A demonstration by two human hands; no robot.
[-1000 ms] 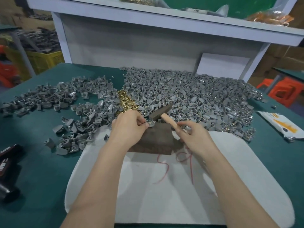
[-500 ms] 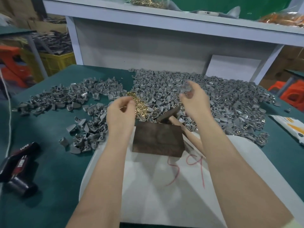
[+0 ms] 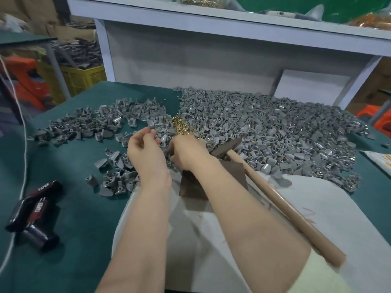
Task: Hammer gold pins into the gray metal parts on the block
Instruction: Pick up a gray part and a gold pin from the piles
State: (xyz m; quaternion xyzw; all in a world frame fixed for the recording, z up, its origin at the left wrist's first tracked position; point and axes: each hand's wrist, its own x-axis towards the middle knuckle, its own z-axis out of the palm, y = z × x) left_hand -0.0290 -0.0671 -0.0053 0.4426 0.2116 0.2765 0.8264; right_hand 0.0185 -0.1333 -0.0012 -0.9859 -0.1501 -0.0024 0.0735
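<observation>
Right now I see the left hand (image 3: 146,154) over the green table (image 3: 84,229), fingers loosely curled; I cannot tell whether they pinch anything. The right hand (image 3: 188,153) sits just beside it at three o'clock, back towards me, fingertips hidden, so I cannot tell its grip either. The gold pins (image 3: 179,127) lie in a small heap just past that hand at twelve o'clock. The dark block (image 3: 190,185) rests on the white cloth (image 3: 317,204), partly under the right forearm. The hammer (image 3: 275,199) lies untouched at the block's three o'clock, its head against the big heap of gray parts (image 3: 275,127).
</observation>
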